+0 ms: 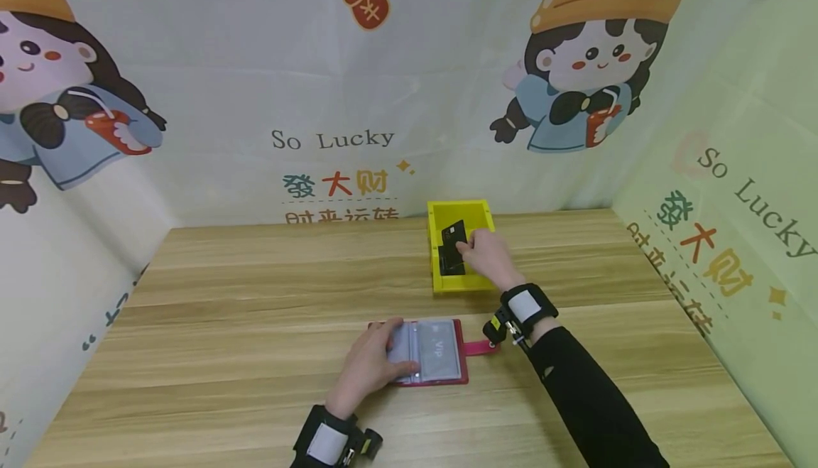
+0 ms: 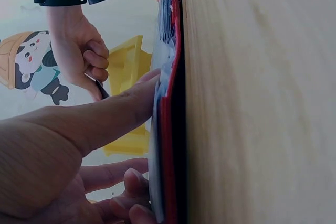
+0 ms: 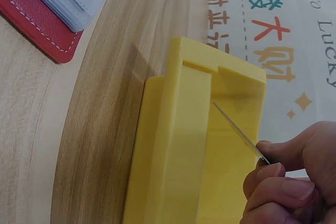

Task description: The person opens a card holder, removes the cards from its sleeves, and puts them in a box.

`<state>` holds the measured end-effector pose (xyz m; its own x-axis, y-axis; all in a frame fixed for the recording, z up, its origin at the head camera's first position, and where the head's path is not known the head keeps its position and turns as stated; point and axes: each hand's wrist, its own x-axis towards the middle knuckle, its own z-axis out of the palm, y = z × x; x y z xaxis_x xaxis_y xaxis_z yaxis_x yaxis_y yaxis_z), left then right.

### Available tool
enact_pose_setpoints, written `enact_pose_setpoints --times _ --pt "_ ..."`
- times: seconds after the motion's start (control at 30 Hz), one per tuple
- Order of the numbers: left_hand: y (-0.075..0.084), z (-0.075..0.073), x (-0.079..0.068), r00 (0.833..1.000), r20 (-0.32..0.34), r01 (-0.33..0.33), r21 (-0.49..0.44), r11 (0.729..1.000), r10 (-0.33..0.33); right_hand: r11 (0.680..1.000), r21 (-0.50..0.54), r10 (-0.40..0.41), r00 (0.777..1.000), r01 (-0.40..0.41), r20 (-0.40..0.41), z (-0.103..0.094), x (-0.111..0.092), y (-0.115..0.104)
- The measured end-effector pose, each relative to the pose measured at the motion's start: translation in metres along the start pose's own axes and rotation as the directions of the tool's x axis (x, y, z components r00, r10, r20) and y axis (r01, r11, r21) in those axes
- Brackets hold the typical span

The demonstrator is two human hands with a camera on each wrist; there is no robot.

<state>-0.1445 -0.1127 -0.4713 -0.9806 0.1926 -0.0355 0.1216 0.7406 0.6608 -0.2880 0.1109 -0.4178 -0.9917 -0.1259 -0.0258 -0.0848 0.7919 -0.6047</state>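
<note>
From the head view, my right hand [image 1: 491, 258] is at the yellow box [image 1: 466, 284] on the far part of the wooden table [image 1: 268, 354], thumb and fingers pinching a flat black card [image 1: 454, 231] by its right side, the card tilted inside the box. Another dark card [image 1: 451, 263] seems to lie below it, though I can't make out how many there are. Nearer and a little left, my left hand [image 1: 367, 361] rests over the open red card holder [image 1: 464, 376], thumb on its clear sleeves [image 1: 439, 354]; a pink-red strap [image 1: 481, 348] points right. I judge that a small pinch at the card's margin is right, lifting straight so no corner scrapes the wall. In the left wrist view, my thumb lies nearly straight against the sleeves while the other fingers bend loosely at the left, gripping nothing firmly; light pressure should suffice, since the limp, layered film could crease or slide. The red cover beneath is thin and looks leathery. In the right wrist view, the card shows edge-on, stiff and thin, squeezed between my thumb and curled fingers; a level wrist would stop it twisting. The box is smooth, thick-walled plastic with a stepped rim; the holder's corner is rounded, with pale stitching [image 3: 26, 17].
</note>
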Motion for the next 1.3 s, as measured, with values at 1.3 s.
enact_pose_setpoints --times 1.3 --pt "-0.003 0.001 0.001 1.000 0.008 0.005 -0.009 1.000 -0.005 0.932 -0.359 0.104 0.987 -0.055 0.119 0.024 0.027 -0.009"
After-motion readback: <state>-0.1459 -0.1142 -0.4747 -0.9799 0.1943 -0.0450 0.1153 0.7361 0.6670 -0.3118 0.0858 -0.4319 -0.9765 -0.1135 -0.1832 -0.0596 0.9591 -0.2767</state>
